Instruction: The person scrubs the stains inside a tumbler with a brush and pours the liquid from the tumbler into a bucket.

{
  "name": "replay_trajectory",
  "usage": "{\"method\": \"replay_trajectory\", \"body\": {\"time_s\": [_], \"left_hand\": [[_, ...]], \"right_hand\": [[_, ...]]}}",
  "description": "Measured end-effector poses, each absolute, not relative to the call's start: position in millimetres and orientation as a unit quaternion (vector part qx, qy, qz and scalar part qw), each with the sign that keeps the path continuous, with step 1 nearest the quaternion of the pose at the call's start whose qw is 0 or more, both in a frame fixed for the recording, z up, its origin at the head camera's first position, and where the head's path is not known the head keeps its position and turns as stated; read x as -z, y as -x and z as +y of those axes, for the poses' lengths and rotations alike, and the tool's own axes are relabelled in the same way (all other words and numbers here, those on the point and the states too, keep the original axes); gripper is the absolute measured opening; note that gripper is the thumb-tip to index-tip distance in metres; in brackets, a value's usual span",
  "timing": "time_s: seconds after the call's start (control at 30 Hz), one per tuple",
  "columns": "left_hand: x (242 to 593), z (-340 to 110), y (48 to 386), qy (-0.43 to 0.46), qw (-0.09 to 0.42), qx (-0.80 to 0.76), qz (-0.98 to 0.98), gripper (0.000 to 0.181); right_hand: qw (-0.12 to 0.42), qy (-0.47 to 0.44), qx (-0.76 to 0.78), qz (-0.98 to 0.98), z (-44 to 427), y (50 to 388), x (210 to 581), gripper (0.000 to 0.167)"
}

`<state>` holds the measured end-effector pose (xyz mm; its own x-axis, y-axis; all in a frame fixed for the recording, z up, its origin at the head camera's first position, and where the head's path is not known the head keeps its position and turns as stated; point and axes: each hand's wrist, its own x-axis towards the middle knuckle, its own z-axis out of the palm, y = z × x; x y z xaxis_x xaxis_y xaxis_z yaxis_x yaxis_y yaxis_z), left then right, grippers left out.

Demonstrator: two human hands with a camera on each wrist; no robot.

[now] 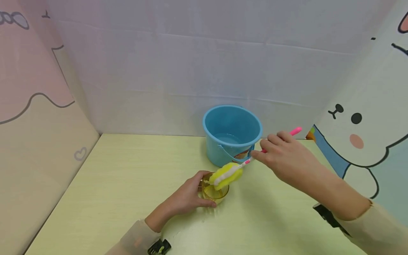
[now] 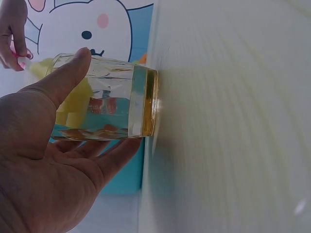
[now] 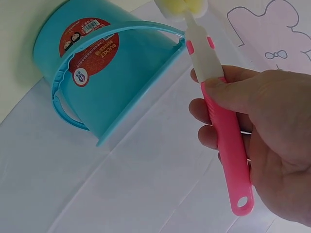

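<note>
My left hand [image 1: 192, 195] grips a clear, amber-tinted glass cup [image 2: 112, 99] round its side, thumb on one side and fingers on the other. In the left wrist view the cup's base is at the tabletop. A sponge bottle brush with a pink and white handle [image 3: 224, 131] is held in my right hand [image 1: 285, 156], the thumb pressed along the grip. Its yellow and white sponge head [image 1: 225, 175] is at the cup's mouth, tilted, partly inside it. The handle slants up to the right.
A blue plastic bucket [image 1: 213, 150] with a hanging handle and a red label stands just behind the cup; some water seems to lie in it. The pale wooden table [image 1: 127, 170] meets a white cloth wall [image 1: 159, 71] at the back. Cartoon-printed panels flank both sides.
</note>
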<state>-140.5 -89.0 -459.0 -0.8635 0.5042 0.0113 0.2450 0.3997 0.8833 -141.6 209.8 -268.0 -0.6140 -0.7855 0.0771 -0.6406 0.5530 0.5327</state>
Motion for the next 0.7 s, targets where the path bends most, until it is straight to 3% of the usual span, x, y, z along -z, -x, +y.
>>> {"method": "replay_trajectory", "body": {"time_s": [0.4,0.7], "left_hand": [[459,-89,141,-0.225,0.128,-0.498,0.827,0.094],[460,-89,141,-0.228,0.125,-0.493,0.831,0.095]], "right_hand": [[0.151,-0.425,0.237,-0.861,215,136,262,0.037],[0.137,-0.422,0.226,-0.867,218,130,260,0.043]]}}
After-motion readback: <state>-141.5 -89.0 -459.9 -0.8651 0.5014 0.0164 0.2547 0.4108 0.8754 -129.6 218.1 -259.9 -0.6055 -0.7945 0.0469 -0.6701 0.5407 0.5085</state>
